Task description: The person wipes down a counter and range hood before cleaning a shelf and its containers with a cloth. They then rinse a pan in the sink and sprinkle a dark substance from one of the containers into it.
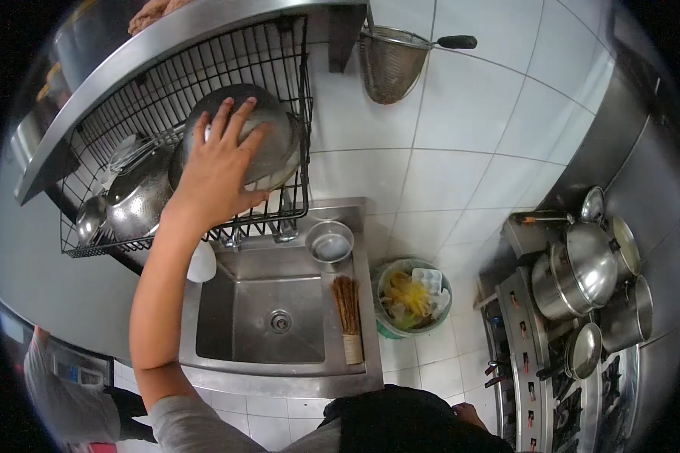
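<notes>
My left hand (223,155) reaches up to the black wire rack (307,162) above the sink. Its fingers are spread over a dull metal bowl (242,98) lying upside down there, and they appear to touch its side. Left of my wrist, a shiny metal pot (134,198), a ladle (91,219) and a whisk (132,155) share the rack. Low in the view, my right hand (468,414) shows only in part beside my black apron; its fingers are mostly hidden.
Below is a steel sink (261,317) with a bamboo brush (347,317) and a small metal bowl (329,243) along its right side. A strainer (389,68) hangs on the wall. A waste bin (389,321), stove (529,362) and pots stand right. Another person (72,392) is at left.
</notes>
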A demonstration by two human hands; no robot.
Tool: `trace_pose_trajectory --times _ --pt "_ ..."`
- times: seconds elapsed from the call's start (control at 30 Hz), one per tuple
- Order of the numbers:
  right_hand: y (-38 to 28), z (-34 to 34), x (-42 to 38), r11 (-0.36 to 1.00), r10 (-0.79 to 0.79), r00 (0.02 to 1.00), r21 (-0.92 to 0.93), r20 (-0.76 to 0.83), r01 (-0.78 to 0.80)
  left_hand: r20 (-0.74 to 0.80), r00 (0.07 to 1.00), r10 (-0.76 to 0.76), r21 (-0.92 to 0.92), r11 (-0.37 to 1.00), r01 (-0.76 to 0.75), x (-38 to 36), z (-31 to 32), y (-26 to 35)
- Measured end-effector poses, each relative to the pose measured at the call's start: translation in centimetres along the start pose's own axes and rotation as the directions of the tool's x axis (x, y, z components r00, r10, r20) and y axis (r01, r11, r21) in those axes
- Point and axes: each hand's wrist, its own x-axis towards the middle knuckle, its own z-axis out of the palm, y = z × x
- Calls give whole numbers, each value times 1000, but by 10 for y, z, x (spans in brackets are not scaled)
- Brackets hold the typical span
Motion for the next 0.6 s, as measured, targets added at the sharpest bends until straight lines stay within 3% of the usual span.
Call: trace_pose_trajectory --times 0.1,0.2,0.3,0.43,0.6 --pt "-3 1 -1 998 45 999 -52 30 -44 27 997 -77 63 995 75 -6 -8 -13" --pt "14 5 -2 991 -32 997 -130 71 41 -31 987 -155 88 984 158 -14 -5 -30" --pt "32 13 0 999 -38 997 -15 64 39 -81 983 -167 87 981 174 -16 -1 -42" --pt "11 4 -1 1000 21 997 -17 78 -20 -215 957 -197 17 978 206 -19 18 -67" --pt "16 6 5 990 76 990 -124 118 -61 -156 973 -172 28 984 178 -21 1 -56"
